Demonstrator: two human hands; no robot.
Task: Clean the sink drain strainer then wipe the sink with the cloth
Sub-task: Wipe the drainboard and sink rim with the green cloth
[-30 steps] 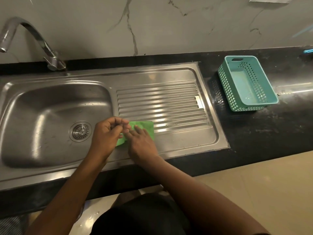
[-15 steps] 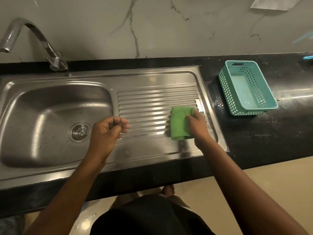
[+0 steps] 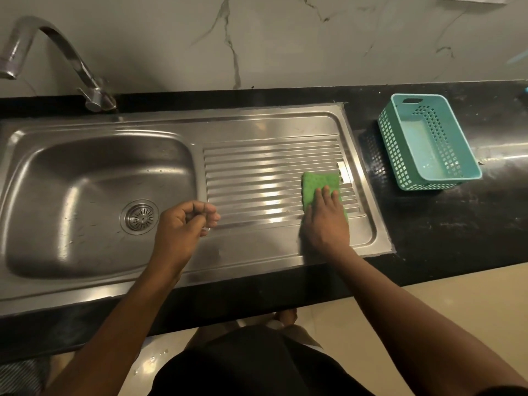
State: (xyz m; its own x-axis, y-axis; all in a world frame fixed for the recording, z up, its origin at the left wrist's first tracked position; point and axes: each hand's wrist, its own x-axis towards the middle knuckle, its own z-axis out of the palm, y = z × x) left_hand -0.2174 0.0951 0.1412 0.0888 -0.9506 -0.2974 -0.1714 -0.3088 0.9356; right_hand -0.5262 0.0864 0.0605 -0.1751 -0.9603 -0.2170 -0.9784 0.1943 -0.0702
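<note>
Moved: my right hand (image 3: 325,221) carries the cloth (image 3: 317,187) from the near left of the drainboard (image 3: 257,178) out to its far right end; my left hand (image 3: 183,224) keeps its place by the basin edge.
Right hand: flat on the cloth, fingers straight and close together, pressing the green pad onto the ridges.
Left hand: hovering above the strip between basin and drainboard, fingers curled in toward the thumb; nothing shows between them.
Cloth: on the right end of the drainboard, its far edge clear of my fingers, near the raised right lip.
Strainer (image 3: 140,217): seated in the drain, well apart from the cloth, just beside my left hand.
Step, as I judge it: wiping has begun on the drainboard; the basin is yet to be wiped.
Risk: the ridges could catch the cloth and bunch it under my palm, leaving the grooves unwiped.
Risk: a stroke carried further right could push water over the lip onto the counter (image 3: 428,224), toward the basket (image 3: 391,144).
Sink (image 3: 85,195): the basin holds the strainer and scattered droplets.
Basket: teal, slotted, on the counter right of the sink; no item shows inside, only a pale sheen on its floor.
</note>
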